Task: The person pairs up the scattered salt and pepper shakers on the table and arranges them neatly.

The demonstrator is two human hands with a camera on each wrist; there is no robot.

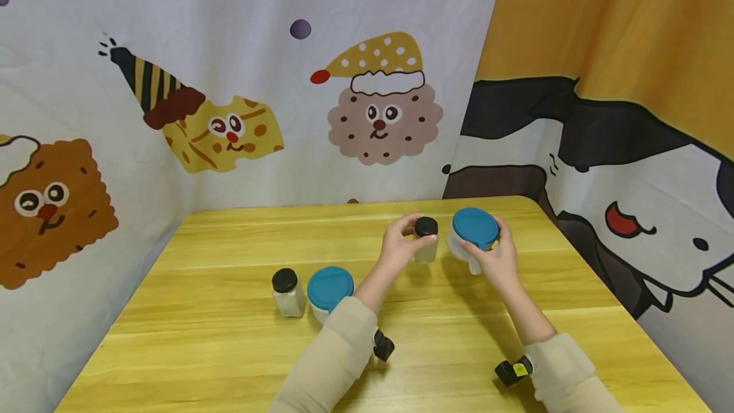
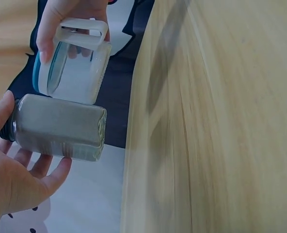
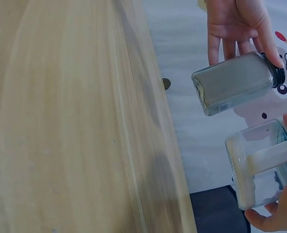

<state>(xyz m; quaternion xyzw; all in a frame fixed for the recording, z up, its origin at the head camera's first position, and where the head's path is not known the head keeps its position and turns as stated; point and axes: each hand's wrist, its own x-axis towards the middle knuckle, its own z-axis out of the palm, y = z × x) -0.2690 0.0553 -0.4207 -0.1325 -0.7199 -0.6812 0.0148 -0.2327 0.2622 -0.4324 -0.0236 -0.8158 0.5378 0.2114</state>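
Observation:
My left hand [image 1: 397, 248] holds a square clear jar [image 1: 425, 251] with a black lid, thumb on one side and fingers on the other. Its contents look greyish in the left wrist view. To its right, a clear container with a blue lid [image 1: 474, 227] and a white handle [image 3: 274, 156] is gripped around the lid end by my right hand [image 1: 502, 261]. Both wrist views show the jar [image 2: 58, 125] and the container raised off the tabletop, side by side with a small gap. Some right-hand fingers are hidden behind the container.
On the wooden table [image 1: 189, 349], at the left, stand another black-lidded jar [image 1: 290, 299] and a second blue-lidded container [image 1: 329, 289], partly covered by the left forearm. A cartoon-printed curtain [image 1: 241, 11] hangs behind the table's far edge and along the right side.

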